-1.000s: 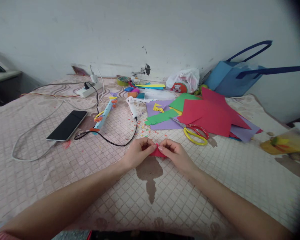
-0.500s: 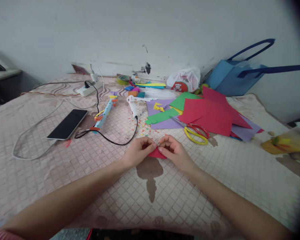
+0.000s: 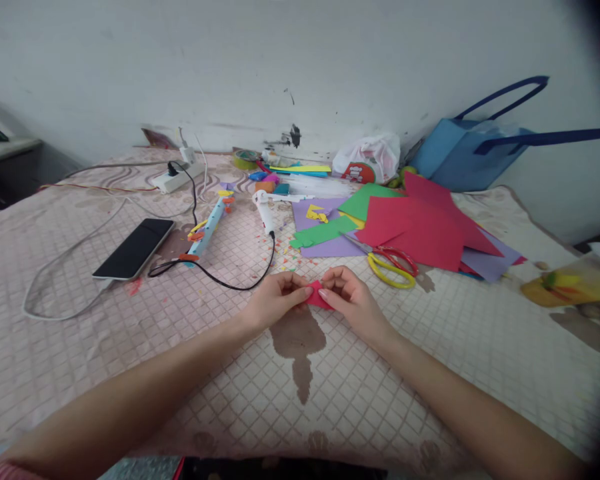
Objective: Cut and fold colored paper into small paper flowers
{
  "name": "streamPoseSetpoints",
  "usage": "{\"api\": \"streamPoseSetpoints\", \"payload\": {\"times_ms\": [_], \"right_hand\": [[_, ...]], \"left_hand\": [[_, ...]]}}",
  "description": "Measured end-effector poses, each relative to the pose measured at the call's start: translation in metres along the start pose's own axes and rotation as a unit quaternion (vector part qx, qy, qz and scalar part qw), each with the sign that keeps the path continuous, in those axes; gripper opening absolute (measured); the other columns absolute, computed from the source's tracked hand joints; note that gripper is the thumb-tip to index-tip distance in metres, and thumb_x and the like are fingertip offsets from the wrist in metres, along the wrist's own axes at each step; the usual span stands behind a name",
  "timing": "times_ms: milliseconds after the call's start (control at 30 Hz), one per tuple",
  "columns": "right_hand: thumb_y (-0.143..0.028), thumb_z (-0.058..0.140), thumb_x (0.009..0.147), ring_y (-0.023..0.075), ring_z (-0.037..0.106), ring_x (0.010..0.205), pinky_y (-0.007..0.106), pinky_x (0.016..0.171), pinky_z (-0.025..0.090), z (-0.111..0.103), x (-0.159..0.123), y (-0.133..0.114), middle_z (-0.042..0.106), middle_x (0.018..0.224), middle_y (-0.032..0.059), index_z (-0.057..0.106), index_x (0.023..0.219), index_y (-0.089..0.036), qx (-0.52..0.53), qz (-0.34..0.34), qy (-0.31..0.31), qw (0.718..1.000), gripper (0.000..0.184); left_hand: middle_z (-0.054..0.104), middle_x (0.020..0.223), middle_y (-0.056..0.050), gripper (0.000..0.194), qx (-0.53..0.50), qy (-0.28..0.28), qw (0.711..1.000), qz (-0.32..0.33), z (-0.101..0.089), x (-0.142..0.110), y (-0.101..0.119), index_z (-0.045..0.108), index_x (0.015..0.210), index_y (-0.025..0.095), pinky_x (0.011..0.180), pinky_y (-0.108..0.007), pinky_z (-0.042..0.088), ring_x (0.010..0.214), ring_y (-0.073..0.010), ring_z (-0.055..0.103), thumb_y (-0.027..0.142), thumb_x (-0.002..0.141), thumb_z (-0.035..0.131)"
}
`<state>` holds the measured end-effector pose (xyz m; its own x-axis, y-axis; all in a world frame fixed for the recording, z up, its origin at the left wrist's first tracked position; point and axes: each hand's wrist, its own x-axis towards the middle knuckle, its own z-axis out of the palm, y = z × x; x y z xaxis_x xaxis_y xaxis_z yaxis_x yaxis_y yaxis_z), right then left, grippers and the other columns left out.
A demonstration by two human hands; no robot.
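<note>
A small piece of red paper [image 3: 319, 297] is pinched between my two hands, just above the patterned tablecloth. My left hand [image 3: 279, 298] grips its left edge with thumb and fingers. On the other side, my right hand [image 3: 349, 294] holds the right edge, thumb on top. The fingers cover part of the paper. Beyond my right hand lie scissors [image 3: 391, 268] with red and yellow handles. Tiny coloured paper scraps are scattered past my fingertips.
Red sheets [image 3: 410, 230], a green strip [image 3: 325, 233] and purple sheets lie stacked at the right. A white glue gun [image 3: 265, 212] with a black cord, a light-blue decorated strip [image 3: 209, 230] and a phone [image 3: 135, 249] are at the left. A blue bag [image 3: 467, 157] stands behind.
My fingers have parted slightly at the top of the red paper, so more of it shows between them. Both hands stay in nearly the same place.
</note>
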<state>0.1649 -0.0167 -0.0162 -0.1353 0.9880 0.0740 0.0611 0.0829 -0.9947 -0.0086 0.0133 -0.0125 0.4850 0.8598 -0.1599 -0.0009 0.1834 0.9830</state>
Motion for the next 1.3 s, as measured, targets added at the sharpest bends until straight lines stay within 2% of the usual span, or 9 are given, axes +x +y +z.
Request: {"api": "streamPoseSetpoints", "payload": {"times_ms": [167, 333, 533, 667, 800, 1000, 1133, 1300], "right_hand": [[-0.023, 0.059, 0.08, 0.0116, 0.048, 0.067, 0.025, 0.064, 0.038, -0.0008, 0.0012, 0.002, 0.05, 0.073, -0.004, 0.047, 0.09, -0.024, 0.017, -0.019, 0.005, 1.0, 0.016], [-0.024, 0.059, 0.079, 0.011, 0.047, 0.063, 0.025, 0.062, 0.037, -0.0003, 0.0006, -0.0004, 0.049, 0.07, -0.0052, 0.046, 0.091, -0.024, 0.029, -0.005, 0.004, 1.0, 0.018], [-0.027, 0.059, 0.08, 0.0122, 0.048, 0.064, 0.026, 0.062, 0.038, 0.0005, 0.0002, -0.0013, 0.049, 0.07, -0.0046, 0.044, 0.093, -0.024, 0.018, -0.003, 0.011, 1.0, 0.02], [-0.026, 0.059, 0.08, 0.0122, 0.049, 0.066, 0.027, 0.064, 0.039, 0.0, 0.0001, 0.0009, 0.05, 0.072, -0.0036, 0.045, 0.093, -0.024, 0.015, -0.003, -0.002, 1.0, 0.02], [-0.027, 0.059, 0.079, 0.0121, 0.049, 0.065, 0.027, 0.064, 0.04, 0.0003, 0.0003, 0.002, 0.05, 0.071, -0.0041, 0.045, 0.094, -0.024, 0.016, 0.002, 0.001, 1.0, 0.02], [-0.026, 0.058, 0.081, 0.0119, 0.051, 0.065, 0.027, 0.065, 0.04, -0.0001, -0.0005, 0.0004, 0.053, 0.073, -0.0042, 0.044, 0.097, -0.024, 0.017, -0.005, 0.006, 1.0, 0.021], [-0.021, 0.05, 0.085, 0.0141, 0.055, 0.077, 0.029, 0.07, 0.044, -0.0023, -0.0011, 0.0002, 0.057, 0.088, 0.0007, 0.045, 0.1, -0.025, -0.017, -0.056, 0.003, 0.998, 0.017], [-0.009, 0.048, 0.079, 0.0196, 0.051, 0.102, 0.034, 0.079, 0.047, -0.0054, -0.0003, 0.0015, 0.047, 0.113, 0.0061, 0.054, 0.098, -0.027, -0.142, -0.165, -0.017, 0.976, 0.027]], "left_hand": [[0.061, 0.062, 0.0, 0.024, -0.017, -0.007, 1.0, -0.025, -0.0005, 0.0003, 0.0, 0.057, 0.077, 0.013, 0.055, -0.021, 0.042, 0.054, -0.0084, 0.055, 0.03, 0.069, 0.071], [0.061, 0.063, 0.001, 0.024, -0.038, 0.018, 0.999, -0.025, 0.001, -0.0012, 0.003, 0.058, 0.08, 0.011, 0.057, -0.021, 0.043, 0.055, -0.0079, 0.056, 0.028, 0.07, 0.071], [0.065, 0.066, 0.0, 0.028, -0.082, 0.01, 0.995, -0.055, 0.0028, -0.0023, 0.0023, 0.056, 0.084, 0.013, 0.059, -0.021, 0.045, 0.057, -0.0084, 0.059, 0.025, 0.067, 0.074], [0.064, 0.063, 0.0, 0.023, -0.072, 0.019, 0.996, -0.041, 0.0021, -0.0013, 0.0009, 0.056, 0.08, 0.013, 0.058, -0.02, 0.045, 0.056, -0.0079, 0.058, 0.023, 0.068, 0.073], [0.064, 0.065, 0.0, 0.026, -0.071, 0.029, 0.997, -0.016, 0.0017, -0.0014, 0.0003, 0.057, 0.083, 0.012, 0.059, -0.021, 0.046, 0.057, -0.0089, 0.059, 0.026, 0.068, 0.073], [0.065, 0.064, -0.001, 0.025, -0.081, 0.027, 0.996, -0.032, 0.0024, -0.002, 0.001, 0.057, 0.083, 0.012, 0.057, -0.02, 0.045, 0.057, -0.0086, 0.059, 0.025, 0.068, 0.073], [0.064, 0.065, -0.001, 0.025, -0.107, 0.026, 0.993, -0.044, 0.0005, 0.0003, 0.0002, 0.056, 0.081, 0.012, 0.059, -0.02, 0.046, 0.057, -0.0079, 0.059, 0.023, 0.067, 0.074], [0.063, 0.066, -0.001, 0.028, -0.139, 0.025, 0.988, -0.06, -0.0007, 0.0011, 0.0002, 0.055, 0.08, 0.012, 0.06, -0.021, 0.046, 0.057, -0.0079, 0.059, 0.022, 0.064, 0.076]]}}
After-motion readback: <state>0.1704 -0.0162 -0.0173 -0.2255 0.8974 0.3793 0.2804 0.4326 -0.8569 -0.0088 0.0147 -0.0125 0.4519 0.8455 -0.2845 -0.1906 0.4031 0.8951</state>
